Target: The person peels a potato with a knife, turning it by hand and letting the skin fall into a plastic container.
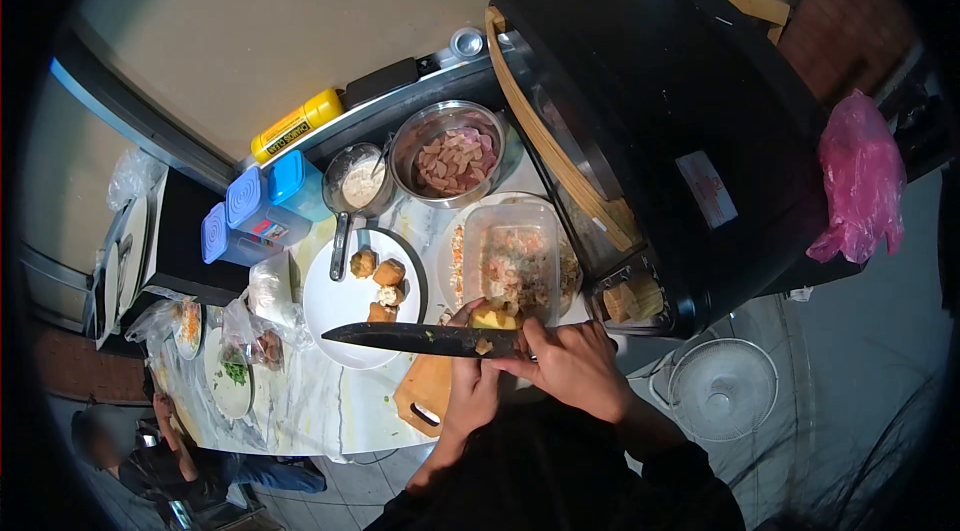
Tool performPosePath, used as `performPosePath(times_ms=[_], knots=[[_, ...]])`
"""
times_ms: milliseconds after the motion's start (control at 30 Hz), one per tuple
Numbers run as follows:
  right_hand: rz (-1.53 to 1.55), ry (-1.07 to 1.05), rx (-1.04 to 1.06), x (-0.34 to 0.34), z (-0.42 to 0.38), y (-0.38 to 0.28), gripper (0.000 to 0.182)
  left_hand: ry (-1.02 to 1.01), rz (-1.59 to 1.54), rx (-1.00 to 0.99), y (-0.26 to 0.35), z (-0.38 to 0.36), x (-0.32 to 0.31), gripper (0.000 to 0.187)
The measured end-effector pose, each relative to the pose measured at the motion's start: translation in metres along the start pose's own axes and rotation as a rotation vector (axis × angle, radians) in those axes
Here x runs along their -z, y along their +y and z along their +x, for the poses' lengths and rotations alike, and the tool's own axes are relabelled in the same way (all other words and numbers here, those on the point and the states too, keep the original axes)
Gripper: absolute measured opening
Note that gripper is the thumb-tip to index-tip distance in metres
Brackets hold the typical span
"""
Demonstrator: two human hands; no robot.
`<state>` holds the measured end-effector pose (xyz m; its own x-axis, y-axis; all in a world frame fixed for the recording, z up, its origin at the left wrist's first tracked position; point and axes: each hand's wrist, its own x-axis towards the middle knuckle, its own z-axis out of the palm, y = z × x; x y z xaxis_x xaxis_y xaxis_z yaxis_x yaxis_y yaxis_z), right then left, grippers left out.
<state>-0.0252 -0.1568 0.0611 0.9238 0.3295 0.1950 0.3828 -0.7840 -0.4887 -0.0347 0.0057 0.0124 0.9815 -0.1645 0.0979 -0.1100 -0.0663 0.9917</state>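
My right hand (580,369) is closed around the handle end of a large dark knife (415,339). Its long blade points left, with food bits stuck to it. Behind the blade, my left hand (472,386) holds a yellow food chunk (495,317); the blade hides part of the fingers. Just beyond is a clear plastic container (515,241) of chopped filling, standing on a plate of shredded food. A white plate (325,306) to the left carries several browned cubes (388,273), one with pale filling showing. Under the blade's near side lies a wooden cutting board (422,393).
A metal pot (445,156) of sliced meat and a saucepan (360,181) of white powder stand at the back. Blue-lidded containers (250,216) are on the left. A big black appliance (660,131) borders the right. Another person (150,456) is at lower left.
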Motion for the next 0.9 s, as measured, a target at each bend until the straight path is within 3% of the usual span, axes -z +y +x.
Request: performPosePath(times_ms=[67, 567, 767, 900], knots=[[0.003, 0.017, -0.005, 0.000, 0.000, 0.000, 0.055, 0.006, 0.135, -0.128, 0.000, 0.000, -0.002, 0.049], [-0.057, 0.052, -0.007, 0.008, 0.005, 0.002, 0.055, -0.006, 0.001, 0.002, 0.015, -0.008, -0.008, 0.049], [0.061, -0.007, 0.015, 0.000, -0.001, 0.002, 0.055, -0.005, 0.112, -0.156, 0.007, 0.001, -0.004, 0.044], [0.059, -0.020, 0.013, 0.001, -0.002, 0.000, 0.055, 0.017, -0.032, -0.055, 0.002, -0.002, -0.004, 0.044]])
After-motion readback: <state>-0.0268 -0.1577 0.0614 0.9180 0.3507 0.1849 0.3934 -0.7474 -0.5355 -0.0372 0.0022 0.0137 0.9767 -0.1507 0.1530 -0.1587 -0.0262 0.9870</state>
